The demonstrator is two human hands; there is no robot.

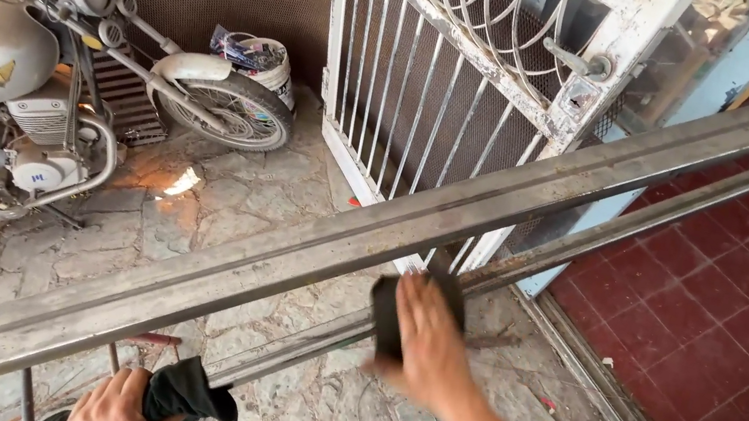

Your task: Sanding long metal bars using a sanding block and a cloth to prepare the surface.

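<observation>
**While 2 steel bars cross the yard, both hands carry dark cloths**

While the long steel bar [307,250] runs from the lower left up to the upper right, a thinner steel bar [658,212] lies just beside and below it on the same slant. The right hand [429,341] is spread flat, fingers extended, pressing a dark pad [387,316] against the thinner bar near the middle of the view. The left hand [114,405] sits at the bottom edge under the big bar, fingers curled shut around a bunched black rag [187,392]. The big bar's left end rests on a stand with a reddish rail [155,339] beneath it.

Behind the bars, a white metal gate [447,81] with a lever handle stands ajar. A motorcycle [21,80] is parked at the left on cracked stone paving [225,196], and a white bucket [263,60] stuffed with scraps sits behind its front wheel. Red floor tiles [734,301] fill the right side.
</observation>
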